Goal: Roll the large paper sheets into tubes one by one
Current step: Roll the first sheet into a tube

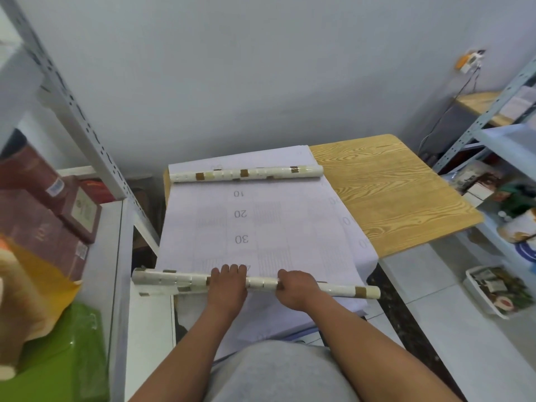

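At six o'clock on the counter [391,181] my left hand [226,288] and right hand [295,288] sit apart, both gripping the near tube [255,282] atop the paper sheets [246,224], another tube [246,173] at twelve

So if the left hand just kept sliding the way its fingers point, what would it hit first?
The left hand points away across the flat paper sheet. Nothing stands in that line until the finished roll lying across the sheet's far end, so probably that roll, though depth is hard to judge.

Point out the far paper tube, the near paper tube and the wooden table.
far paper tube [246,173]: head view, middle of the roll.
near paper tube [342,288]: head view, bare stretch beside the right hand.
wooden table [391,192]: head view, bare top.
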